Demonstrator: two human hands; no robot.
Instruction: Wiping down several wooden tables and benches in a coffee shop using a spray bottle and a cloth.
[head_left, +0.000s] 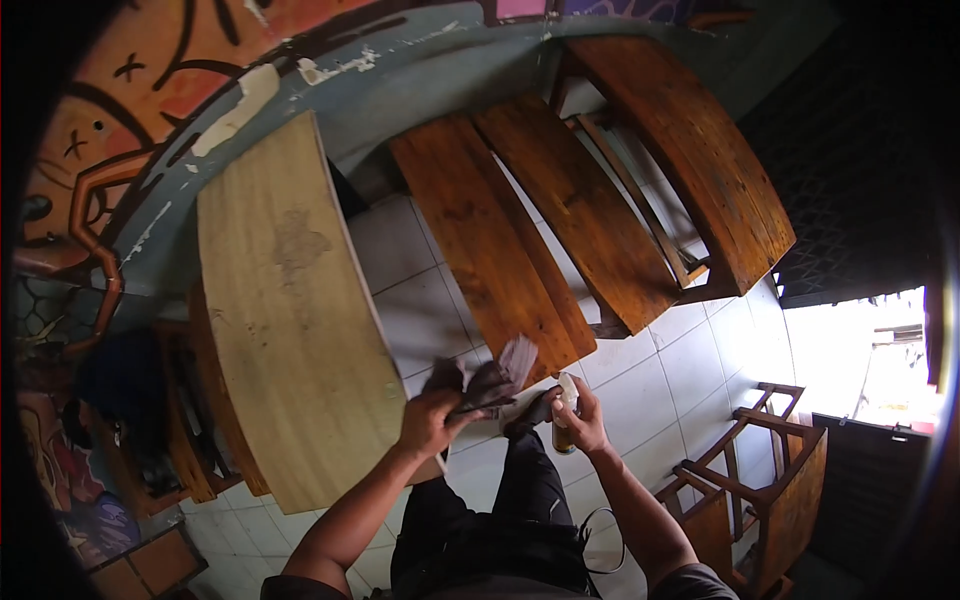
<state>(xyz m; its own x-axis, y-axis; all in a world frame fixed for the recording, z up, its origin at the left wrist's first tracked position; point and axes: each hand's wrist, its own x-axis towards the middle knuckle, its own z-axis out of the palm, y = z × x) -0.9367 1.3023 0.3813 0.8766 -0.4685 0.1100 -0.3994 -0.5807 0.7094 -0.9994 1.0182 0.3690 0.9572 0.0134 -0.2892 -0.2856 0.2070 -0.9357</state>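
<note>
My left hand (433, 426) grips a dark, crumpled cloth (491, 382) near the right edge of a pale wooden tabletop (300, 300). In my right hand (583, 420) is a small spray bottle (564, 437) with a white spray head and amber-coloured contents, held upright with fingers around its top. The cloth's light end overlaps the near end of a varnished wooden bench (495, 255). Both hands are above the floor in front of my legs, apart from each other.
Another varnished bench (577, 210) and a varnished wooden table (697, 150) stand beyond, near the painted wall (420, 67). Wooden stools (787, 487) lie or stand at the lower right on the white tiled floor (637, 390). More wooden furniture (217, 405) is at left. A bright doorway opens at right.
</note>
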